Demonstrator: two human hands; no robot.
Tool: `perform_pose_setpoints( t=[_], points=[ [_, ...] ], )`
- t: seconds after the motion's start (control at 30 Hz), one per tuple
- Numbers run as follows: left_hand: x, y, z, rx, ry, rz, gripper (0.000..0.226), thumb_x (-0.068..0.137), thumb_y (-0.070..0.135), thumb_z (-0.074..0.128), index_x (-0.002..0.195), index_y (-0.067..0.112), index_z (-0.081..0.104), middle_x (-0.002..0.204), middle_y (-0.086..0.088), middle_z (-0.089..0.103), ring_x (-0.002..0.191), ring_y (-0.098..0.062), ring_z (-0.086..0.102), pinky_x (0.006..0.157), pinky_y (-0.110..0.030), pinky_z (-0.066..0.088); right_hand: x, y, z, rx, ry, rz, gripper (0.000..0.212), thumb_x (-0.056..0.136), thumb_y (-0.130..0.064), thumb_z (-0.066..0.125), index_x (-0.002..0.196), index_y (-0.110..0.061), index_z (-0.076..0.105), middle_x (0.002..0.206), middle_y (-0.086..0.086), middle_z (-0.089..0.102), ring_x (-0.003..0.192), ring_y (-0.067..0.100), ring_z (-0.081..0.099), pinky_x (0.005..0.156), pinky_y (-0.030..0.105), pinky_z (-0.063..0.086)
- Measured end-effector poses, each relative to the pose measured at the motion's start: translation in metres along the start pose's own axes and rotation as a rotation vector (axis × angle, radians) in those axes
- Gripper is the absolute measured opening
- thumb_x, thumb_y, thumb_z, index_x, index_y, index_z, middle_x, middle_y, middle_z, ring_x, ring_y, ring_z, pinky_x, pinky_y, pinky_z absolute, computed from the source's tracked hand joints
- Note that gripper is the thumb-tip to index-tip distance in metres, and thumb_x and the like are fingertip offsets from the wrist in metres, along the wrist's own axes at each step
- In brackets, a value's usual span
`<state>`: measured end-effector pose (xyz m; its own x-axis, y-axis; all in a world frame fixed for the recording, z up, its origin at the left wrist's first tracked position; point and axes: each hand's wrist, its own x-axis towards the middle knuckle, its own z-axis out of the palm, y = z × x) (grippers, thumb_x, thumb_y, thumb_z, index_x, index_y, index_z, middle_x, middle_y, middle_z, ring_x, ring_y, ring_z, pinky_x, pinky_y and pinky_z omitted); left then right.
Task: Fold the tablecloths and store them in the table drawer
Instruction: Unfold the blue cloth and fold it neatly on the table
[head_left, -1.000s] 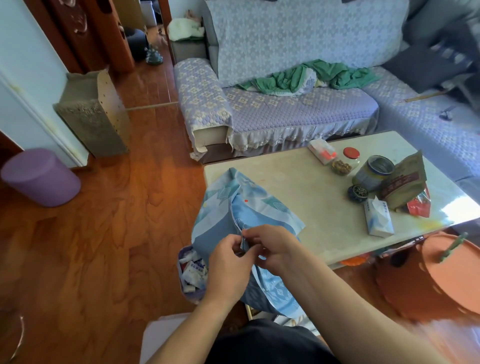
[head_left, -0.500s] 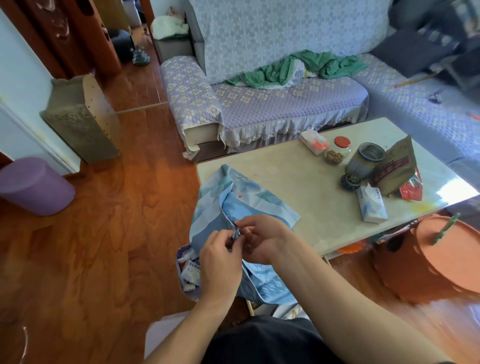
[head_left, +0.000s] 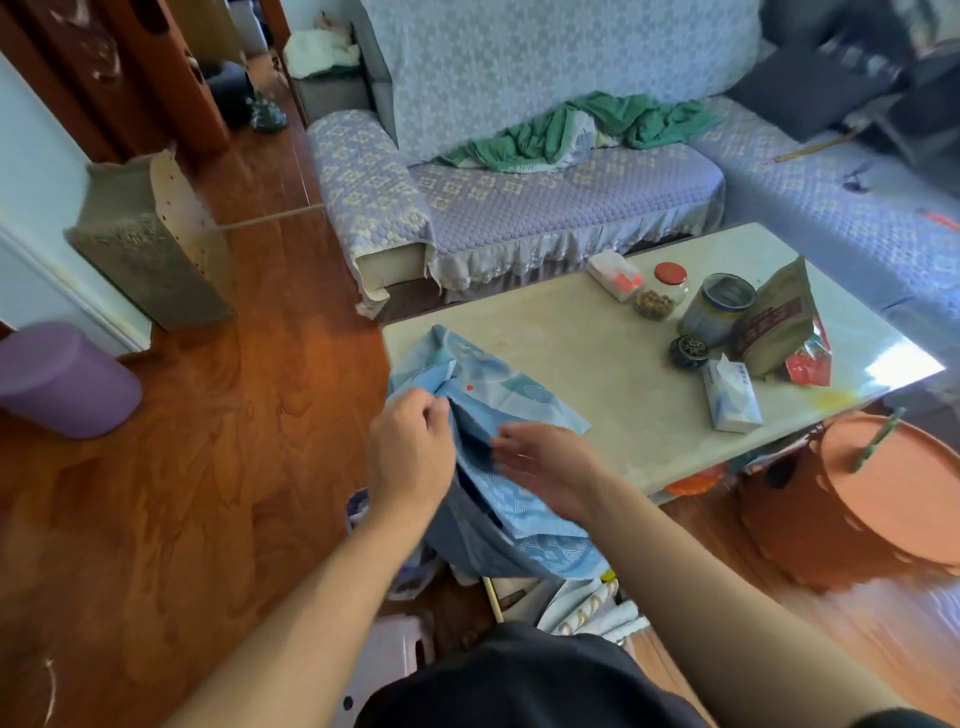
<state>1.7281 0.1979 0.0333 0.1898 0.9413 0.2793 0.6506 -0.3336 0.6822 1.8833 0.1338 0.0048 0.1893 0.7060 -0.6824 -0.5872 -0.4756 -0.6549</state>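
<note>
A light blue patterned tablecloth (head_left: 498, 384) lies bunched on the near left corner of the pale coffee table (head_left: 597, 364) and hangs off its edge towards me. My left hand (head_left: 410, 452) pinches a fold of the cloth near its top edge. My right hand (head_left: 545, 462) lies on the hanging part with fingers nearly straight, pressing the cloth. Below the table's near edge an open drawer or shelf (head_left: 571, 603) shows papers and folded items, partly hidden by the cloth.
On the table's right half stand a tissue pack (head_left: 730, 395), a brown bag (head_left: 774, 322), a tin (head_left: 719, 306), a red-lidded jar (head_left: 662, 291) and a small box (head_left: 615, 275). An orange tub (head_left: 893, 493) sits right, a purple stool (head_left: 62, 379) left, a sofa (head_left: 545, 197) behind.
My hands were pinching the cloth together at one spot; now they have parted, the left moving up-left with a fold and the right flattening on the cloth.
</note>
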Motion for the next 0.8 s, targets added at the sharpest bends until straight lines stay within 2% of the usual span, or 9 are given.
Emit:
perform_pose_setpoints(
  t=[0.13, 0.27, 0.33, 0.43, 0.47, 0.57, 0.63, 0.7, 0.8],
  points=[
    [0.063, 0.031, -0.011, 0.064, -0.026, -0.001, 0.030, 0.101, 0.018, 0.049, 0.072, 0.010, 0.049, 0.071, -0.009, 0.058, 0.069, -0.031, 0.050, 0.062, -0.037, 0.032, 0.020, 0.025, -0.117, -0.494, 0.388, -0.044, 0.021, 0.091, 0.000, 0.061, 0.111, 0.003, 0.069, 0.088, 0.017, 0.069, 0.070, 0.020, 0.057, 0.064, 0.028, 0.046],
    [0.116, 0.072, -0.024, -0.039, 0.030, -0.013, 0.024, 0.101, 0.022, 0.052, 0.085, 0.005, 0.059, 0.085, -0.007, 0.062, 0.081, -0.026, 0.053, 0.068, -0.033, 0.035, 0.032, 0.052, -0.191, -0.774, 0.554, 0.057, 0.041, 0.085, -0.005, 0.059, 0.125, -0.009, 0.066, 0.125, 0.011, 0.067, 0.112, 0.028, 0.061, 0.094, 0.029, 0.047],
    [0.144, 0.096, -0.031, -0.121, 0.070, -0.035, 0.027, 0.100, 0.024, 0.052, 0.092, 0.000, 0.062, 0.089, -0.011, 0.063, 0.082, -0.025, 0.054, 0.073, -0.038, 0.043, 0.040, 0.057, -0.206, -0.782, 0.564, 0.041, 0.048, 0.089, -0.007, 0.056, 0.137, -0.010, 0.057, 0.133, 0.013, 0.062, 0.112, 0.027, 0.061, 0.087, 0.026, 0.045],
    [0.180, 0.139, -0.041, -0.192, 0.154, -0.001, 0.025, 0.097, 0.023, 0.053, 0.081, 0.006, 0.059, 0.081, -0.009, 0.060, 0.078, -0.021, 0.051, 0.073, -0.038, 0.045, 0.057, 0.067, -0.209, -0.559, 0.518, 0.035, 0.048, 0.099, -0.009, 0.048, 0.147, -0.012, 0.043, 0.128, 0.008, 0.061, 0.107, 0.010, 0.066, 0.071, 0.012, 0.045],
    [0.189, 0.155, -0.045, -0.238, 0.173, -0.001, 0.025, 0.097, 0.022, 0.052, 0.073, 0.013, 0.054, 0.075, -0.003, 0.055, 0.075, -0.018, 0.049, 0.071, -0.034, 0.043, 0.063, 0.069, -0.210, -0.402, 0.503, 0.046, 0.044, 0.102, -0.010, 0.044, 0.146, -0.012, 0.043, 0.126, 0.003, 0.060, 0.107, 0.000, 0.064, 0.077, 0.007, 0.045],
    [0.216, 0.190, -0.059, -0.369, 0.214, -0.029, 0.031, 0.095, 0.019, 0.051, 0.065, 0.023, 0.041, 0.069, 0.003, 0.047, 0.068, -0.013, 0.043, 0.065, -0.029, 0.040, 0.075, 0.080, -0.222, -0.134, 0.536, -0.014, 0.032, 0.102, -0.011, 0.044, 0.133, -0.008, 0.052, 0.131, 0.013, 0.053, 0.117, 0.024, 0.055, 0.099, 0.034, 0.044],
    [0.232, 0.200, -0.070, -0.429, 0.230, -0.062, 0.020, 0.089, 0.022, 0.050, 0.069, 0.022, 0.046, 0.079, -0.003, 0.054, 0.074, -0.017, 0.051, 0.072, -0.035, 0.051, 0.065, 0.083, -0.222, 0.055, 0.292, 0.074, 0.031, 0.096, -0.003, 0.051, 0.127, -0.008, 0.053, 0.128, 0.021, 0.051, 0.106, 0.034, 0.059, 0.091, 0.049, 0.054],
    [0.245, 0.204, -0.075, -0.485, 0.245, -0.108, 0.007, 0.084, 0.022, 0.048, 0.080, 0.021, 0.052, 0.091, -0.005, 0.058, 0.081, -0.018, 0.055, 0.073, -0.035, 0.052, 0.047, 0.090, -0.223, 0.398, 0.024, 0.101, 0.045, 0.091, 0.004, 0.054, 0.133, -0.011, 0.052, 0.136, 0.019, 0.054, 0.116, 0.043, 0.060, 0.100, 0.058, 0.049],
    [0.249, 0.208, -0.077, -0.524, 0.283, -0.161, 0.016, 0.098, 0.014, 0.043, 0.108, 0.018, 0.056, 0.104, 0.001, 0.061, 0.086, -0.009, 0.059, 0.067, -0.024, 0.049, 0.031, 0.095, -0.211, 0.526, -0.153, 0.028, 0.072, 0.071, 0.021, 0.063, 0.136, -0.009, 0.056, 0.137, 0.027, 0.057, 0.130, 0.047, 0.050, 0.106, 0.055, 0.045]
  ],
)
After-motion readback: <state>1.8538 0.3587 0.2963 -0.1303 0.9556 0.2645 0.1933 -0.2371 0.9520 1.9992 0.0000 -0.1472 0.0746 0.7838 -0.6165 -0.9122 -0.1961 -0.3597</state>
